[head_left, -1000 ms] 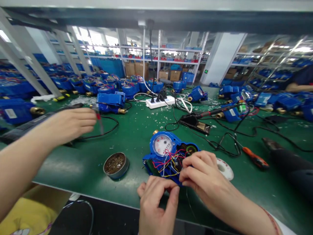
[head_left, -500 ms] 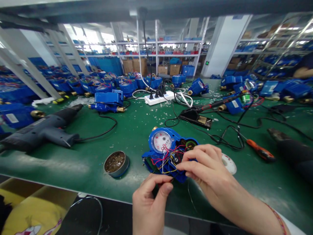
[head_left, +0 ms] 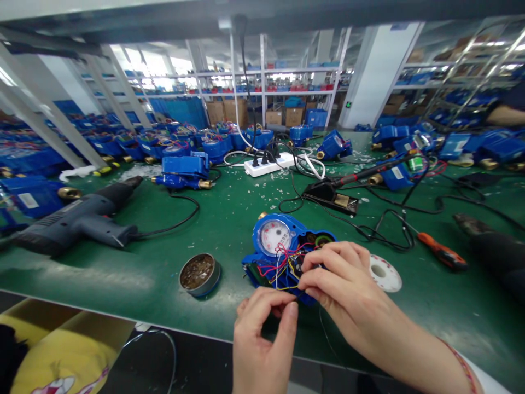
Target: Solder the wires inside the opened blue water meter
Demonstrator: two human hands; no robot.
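An open blue water meter (head_left: 279, 249) with a white dial and loose red, yellow and white wires lies near the front edge of the green bench (head_left: 229, 219). My right hand (head_left: 340, 284) rests on its right side, fingertips pinching among the wires. My left hand (head_left: 260, 334) sits just below the meter, thumb and forefinger pinched together on a thin wire end. A round tin (head_left: 199, 273) of brown residue stands to the left of the meter.
A grey heat gun (head_left: 77, 221) lies at the left with its cord. A soldering iron on its stand (head_left: 332, 197), a power strip (head_left: 268, 164), an orange-handled screwdriver (head_left: 441, 254), a white solder spool (head_left: 383, 272) and many blue meters surround the work. Another person's arm (head_left: 506, 115) shows far right.
Another person's arm that reached over the heat gun at the left a second ago has gone. My hands shifted slightly on the meter's wires.
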